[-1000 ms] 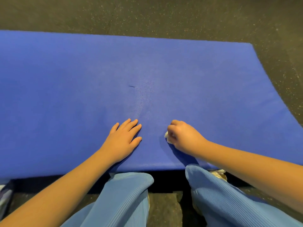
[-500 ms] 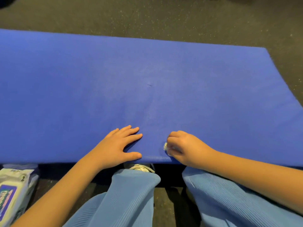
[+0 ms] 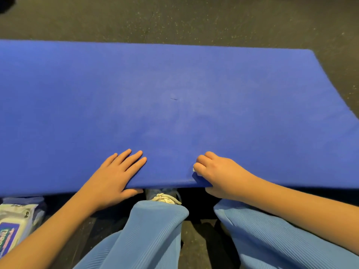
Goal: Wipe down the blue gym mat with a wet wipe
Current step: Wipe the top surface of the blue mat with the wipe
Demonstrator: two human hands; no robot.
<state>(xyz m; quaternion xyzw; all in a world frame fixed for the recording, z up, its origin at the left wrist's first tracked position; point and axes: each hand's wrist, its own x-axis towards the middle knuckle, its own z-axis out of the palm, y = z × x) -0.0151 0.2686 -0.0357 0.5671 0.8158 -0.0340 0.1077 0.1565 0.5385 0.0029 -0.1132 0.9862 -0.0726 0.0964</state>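
Blue gym mat lies flat on the dark speckled floor and reaches across the view from left to right. The left hand rests on its near edge, the grip spread: the fingers are straight on the mat and the thumb lies just below the edge. The right hand is near it to the right, also at the near edge. Its grip is curled around a small white wet wipe, which touches the mat. A pack of wipes lies on the floor at the near left. Light blue trouser legs and a shoe with white laces show on the near side.
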